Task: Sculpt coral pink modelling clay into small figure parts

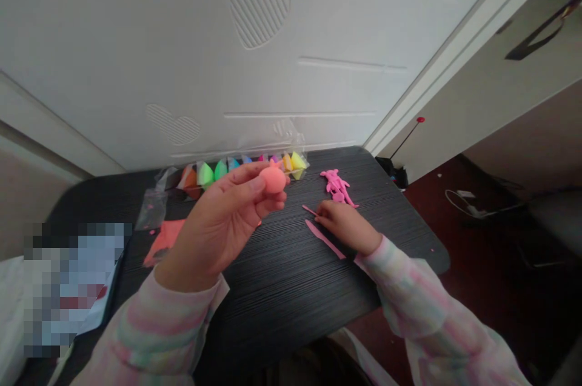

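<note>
My left hand (222,216) is raised above the dark table (291,271), its fingers closed around a round salmon-pink clay ball (273,180) with small points on top. My right hand (346,225) rests on the table to the right, fingers curled on a thin pink modelling tool (310,210). A second flat pink tool (324,239) lies just under that hand. A small pink clay figure (337,185) lies on the table beyond my right hand.
A row of coloured clay pieces in a clear wrapper (236,171) runs along the table's far edge by the white wall. An orange-red sheet (163,240) and a clear bag (152,209) lie at left. Cables lie on the floor (473,207) at right.
</note>
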{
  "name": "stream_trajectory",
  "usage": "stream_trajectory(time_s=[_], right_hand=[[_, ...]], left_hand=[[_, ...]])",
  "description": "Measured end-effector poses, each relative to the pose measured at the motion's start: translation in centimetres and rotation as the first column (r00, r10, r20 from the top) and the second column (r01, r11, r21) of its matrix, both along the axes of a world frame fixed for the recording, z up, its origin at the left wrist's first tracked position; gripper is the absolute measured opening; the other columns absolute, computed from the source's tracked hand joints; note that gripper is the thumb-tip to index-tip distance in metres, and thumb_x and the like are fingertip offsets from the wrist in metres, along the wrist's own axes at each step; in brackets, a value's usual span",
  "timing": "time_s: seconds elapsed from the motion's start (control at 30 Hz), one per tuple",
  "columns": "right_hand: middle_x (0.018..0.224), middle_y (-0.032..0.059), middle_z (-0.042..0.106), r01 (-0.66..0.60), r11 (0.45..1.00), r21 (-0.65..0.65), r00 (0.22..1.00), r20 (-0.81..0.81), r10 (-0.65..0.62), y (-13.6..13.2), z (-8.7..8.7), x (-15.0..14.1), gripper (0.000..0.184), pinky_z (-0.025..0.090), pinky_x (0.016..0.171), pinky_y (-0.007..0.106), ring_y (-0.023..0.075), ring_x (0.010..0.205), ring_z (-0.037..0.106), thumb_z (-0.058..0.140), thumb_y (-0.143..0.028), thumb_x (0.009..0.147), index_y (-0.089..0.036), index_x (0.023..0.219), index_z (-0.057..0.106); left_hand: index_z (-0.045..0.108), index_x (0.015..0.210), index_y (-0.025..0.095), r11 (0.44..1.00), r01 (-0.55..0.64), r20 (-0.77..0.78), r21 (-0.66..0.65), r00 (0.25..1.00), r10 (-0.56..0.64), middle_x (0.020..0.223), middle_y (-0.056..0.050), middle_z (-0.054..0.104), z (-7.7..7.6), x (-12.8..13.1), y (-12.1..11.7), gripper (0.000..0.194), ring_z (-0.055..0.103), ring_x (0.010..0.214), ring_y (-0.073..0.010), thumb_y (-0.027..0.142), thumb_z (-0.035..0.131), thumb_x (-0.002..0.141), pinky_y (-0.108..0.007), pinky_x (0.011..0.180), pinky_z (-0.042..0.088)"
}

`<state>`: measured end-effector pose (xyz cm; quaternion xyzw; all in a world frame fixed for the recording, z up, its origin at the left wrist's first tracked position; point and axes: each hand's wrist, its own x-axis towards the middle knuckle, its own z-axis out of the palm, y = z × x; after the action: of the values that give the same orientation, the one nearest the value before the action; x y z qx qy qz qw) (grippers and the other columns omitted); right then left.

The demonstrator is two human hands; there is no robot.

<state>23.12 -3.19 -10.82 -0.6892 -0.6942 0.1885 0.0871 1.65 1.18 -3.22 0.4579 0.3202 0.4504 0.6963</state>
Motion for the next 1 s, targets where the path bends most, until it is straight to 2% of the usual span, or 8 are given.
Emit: stream_trajectory(time_s=[0.1,0.2,0.3,0.6,0.7,0.77,0.87,1.0], right_hand=[[0.090,0.0082,0.060,-0.001,1.000,0.013,0.999,0.032,0.001,-1.9,0.4,0.0,0.018,0.042,0.072,0.031,0.0182,0.081,0.058,0.049,-0.030,0.083,-0.016,0.087,0.059],[0.084,0.0049,0.061,-0.049,0.988,-0.145,0.998,0.021,0.053,-4.1,0.5,0.0,0.015,0.043,0.070,0.029,0.0175,0.076,0.059,0.049,-0.029,0.083,-0.019,0.081,0.060],[0.085,0.0062,0.061,0.038,0.975,-0.217,0.998,0.055,-0.026,-5.6,0.2,0.1,0.017,0.043,0.070,0.030,0.0176,0.074,0.060,0.043,-0.024,0.084,-0.019,0.078,0.058],[0.072,0.0058,0.061,0.044,0.957,-0.285,0.995,0.095,-0.018,-5.0,0.5,-0.8,0.012,0.039,0.060,0.028,0.0167,0.062,0.056,0.040,-0.014,0.077,-0.018,0.071,0.050],[0.068,0.0015,0.059,-0.035,0.966,-0.257,0.999,-0.036,0.027,-4.3,-0.1,-0.9,0.013,0.037,0.058,0.026,0.0135,0.059,0.054,0.040,-0.009,0.075,-0.020,0.071,0.047],[0.066,-0.0012,0.055,-0.073,0.976,-0.205,0.972,-0.234,0.024,-3.5,-0.1,-1.0,0.012,0.036,0.055,0.025,0.0117,0.058,0.051,0.043,-0.009,0.075,-0.020,0.073,0.044],[0.069,-0.0036,0.053,-0.071,0.983,-0.169,0.769,-0.637,-0.054,-2.1,1.8,-1.8,0.012,0.037,0.051,0.022,0.0088,0.054,0.049,0.050,-0.017,0.078,-0.022,0.080,0.039],[0.067,-0.0040,0.054,0.033,0.999,-0.009,0.368,-0.929,-0.021,-1.0,8.0,-3.8,0.023,0.035,0.043,0.018,0.0066,0.049,0.046,0.058,-0.027,0.078,-0.024,0.097,0.045]], left_hand=[[0.063,0.086,0.023,0.998,0.038,0.012,-0.046,0.999,-0.038,0.082,0.001,0.066,0.2,-0.3,-0.3,0.016,0.063,0.067,-0.0121,0.026,0.056,0.071,-0.027,0.067,0.054],[0.066,0.084,0.022,0.985,0.099,0.106,-0.140,0.991,-0.085,0.081,0.000,0.068,0.7,-0.7,-0.4,0.017,0.063,0.064,-0.0116,0.025,0.060,0.068,-0.024,0.063,0.055],[0.068,0.083,0.022,0.969,0.164,0.197,-0.184,0.972,-0.127,0.082,0.001,0.069,1.1,-0.9,-0.6,0.018,0.064,0.065,-0.0109,0.022,0.065,0.065,-0.020,0.062,0.055],[0.069,0.086,0.025,0.983,0.164,0.201,-0.077,0.969,-0.146,0.084,0.000,0.069,1.3,-1.9,-1.0,0.018,0.064,0.067,-0.0133,0.023,0.065,0.068,-0.025,0.065,0.056],[0.069,0.085,0.024,0.983,0.164,0.254,-0.079,0.957,-0.139,0.081,0.000,0.070,1.6,-2.3,-1.1,0.020,0.064,0.063,-0.0125,0.023,0.068,0.065,-0.024,0.064,0.056],[0.070,0.084,0.024,0.982,0.169,0.284,-0.079,0.948,-0.140,0.078,0.000,0.069,1.8,-2.7,-1.2,0.021,0.063,0.062,-0.0119,0.022,0.070,0.063,-0.023,0.063,0.056],[0.069,0.084,0.022,0.985,0.147,0.336,-0.086,0.935,-0.111,0.079,-0.001,0.069,2.1,-3.2,-1.3,0.019,0.063,0.064,-0.0108,0.019,0.069,0.065,-0.019,0.063,0.054],[0.069,0.086,0.018,0.989,0.108,0.442,-0.101,0.895,-0.053,0.083,-0.003,0.068,3.0,-3.2,-1.3,0.017,0.062,0.068,-0.0094,0.014,0.065,0.070,-0.017,0.063,0.053]])
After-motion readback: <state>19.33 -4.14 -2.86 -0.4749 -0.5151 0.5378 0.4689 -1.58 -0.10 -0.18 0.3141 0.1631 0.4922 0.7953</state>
